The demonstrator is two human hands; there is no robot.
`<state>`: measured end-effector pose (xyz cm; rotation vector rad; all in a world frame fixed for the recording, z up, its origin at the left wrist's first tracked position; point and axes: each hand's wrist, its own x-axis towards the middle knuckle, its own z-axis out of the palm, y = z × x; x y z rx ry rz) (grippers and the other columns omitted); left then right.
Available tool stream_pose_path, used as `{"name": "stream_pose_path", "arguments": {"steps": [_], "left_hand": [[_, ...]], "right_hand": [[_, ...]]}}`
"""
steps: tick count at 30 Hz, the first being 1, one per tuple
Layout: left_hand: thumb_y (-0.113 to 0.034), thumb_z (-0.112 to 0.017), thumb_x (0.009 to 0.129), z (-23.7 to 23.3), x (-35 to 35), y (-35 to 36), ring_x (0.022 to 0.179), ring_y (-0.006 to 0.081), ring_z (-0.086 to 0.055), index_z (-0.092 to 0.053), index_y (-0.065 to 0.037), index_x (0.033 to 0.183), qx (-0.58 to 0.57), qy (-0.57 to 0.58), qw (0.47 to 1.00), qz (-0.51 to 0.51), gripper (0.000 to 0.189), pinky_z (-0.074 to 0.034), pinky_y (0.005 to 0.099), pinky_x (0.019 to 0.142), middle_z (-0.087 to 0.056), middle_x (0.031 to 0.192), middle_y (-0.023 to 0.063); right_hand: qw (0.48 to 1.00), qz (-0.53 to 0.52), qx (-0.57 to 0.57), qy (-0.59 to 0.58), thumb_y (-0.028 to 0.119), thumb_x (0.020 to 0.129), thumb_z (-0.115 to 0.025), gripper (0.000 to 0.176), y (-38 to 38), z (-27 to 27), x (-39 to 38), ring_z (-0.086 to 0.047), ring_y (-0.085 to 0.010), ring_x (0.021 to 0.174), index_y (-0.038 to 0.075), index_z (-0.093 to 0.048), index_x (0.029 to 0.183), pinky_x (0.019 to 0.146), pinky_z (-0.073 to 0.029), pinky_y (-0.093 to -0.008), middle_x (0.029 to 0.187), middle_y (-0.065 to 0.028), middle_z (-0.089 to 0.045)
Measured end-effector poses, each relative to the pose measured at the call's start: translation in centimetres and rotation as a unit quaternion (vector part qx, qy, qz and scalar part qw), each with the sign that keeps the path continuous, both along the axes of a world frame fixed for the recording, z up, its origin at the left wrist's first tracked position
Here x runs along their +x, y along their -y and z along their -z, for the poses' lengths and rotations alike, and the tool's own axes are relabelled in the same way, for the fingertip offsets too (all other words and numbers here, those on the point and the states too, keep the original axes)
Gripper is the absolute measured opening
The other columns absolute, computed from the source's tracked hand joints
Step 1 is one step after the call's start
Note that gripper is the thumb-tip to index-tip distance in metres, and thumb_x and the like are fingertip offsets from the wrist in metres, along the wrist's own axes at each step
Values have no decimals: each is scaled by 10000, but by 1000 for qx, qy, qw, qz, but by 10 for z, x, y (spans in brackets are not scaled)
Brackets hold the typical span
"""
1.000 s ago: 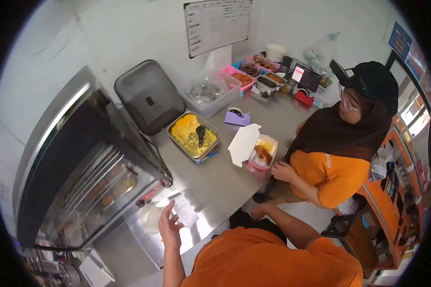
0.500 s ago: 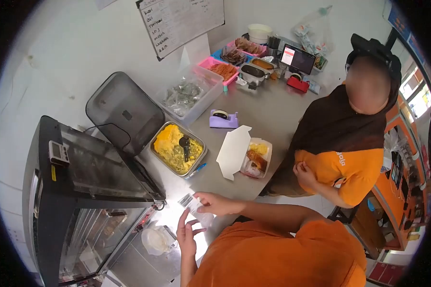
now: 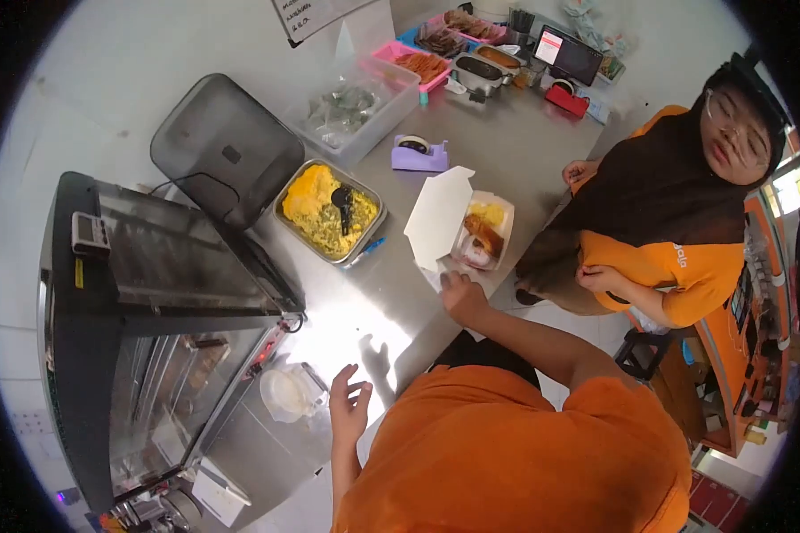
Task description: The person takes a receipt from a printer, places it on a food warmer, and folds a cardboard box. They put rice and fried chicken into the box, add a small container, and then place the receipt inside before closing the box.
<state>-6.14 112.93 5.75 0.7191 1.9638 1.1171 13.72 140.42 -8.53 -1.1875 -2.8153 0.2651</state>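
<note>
My right hand [image 3: 464, 299] is at the near edge of an open white takeaway box [image 3: 507, 226], fingers closed in a pinch. Something pale shows at its fingertips, but I cannot make out whether it is a packet or part of the box. Inside the box lie yellow food [image 3: 486, 212], a browned piece of food [image 3: 483, 236] and a small wrapped portion [image 3: 478, 257]; the lid [image 3: 437, 213] is folded back to the left. My left hand [image 3: 350, 401] hangs above the counter's near edge, open, with nothing in it.
A metal tray of yellow food [image 3: 329, 210] with a black scoop [image 3: 343, 204] sits left of the box. Behind stand a purple tape dispenser [image 3: 420, 155] and a clear bin [image 3: 347, 111]. A glass cabinet [image 3: 178, 355] is at left. A co-worker [image 3: 658, 204] stands at right.
My right hand has moved from beside my left hand, where it held a small clear packet with a printed label, up and right to the box. The view has tilted down.
</note>
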Motion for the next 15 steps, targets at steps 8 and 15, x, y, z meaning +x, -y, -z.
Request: {"name": "stream_pose_path", "arguments": {"steps": [8, 15], "left_hand": [[-160, -644, 955, 8, 1, 70, 807, 112, -602, -620, -5, 1200, 19, 45, 999, -1, 291, -481, 252, 673, -667, 1011, 71], [-306, -544, 1023, 90, 33, 255, 679, 141, -619, -658, 19, 1010, -316, -4, 946, -75, 345, -510, 267, 629, -688, 819, 118]], "right_hand": [[995, 98, 31, -8, 341, 853, -673, 606, 9, -17, 19, -582, -333, 1093, -34, -538, 1310, 837, -518, -456, 1212, -188, -563], [963, -76, -260, -13, 342, 904, -623, 403, 80, -53, 62, -615, -398, 1078, 24, -633, 1151, 904, -509, -481, 1215, -223, -621]]}}
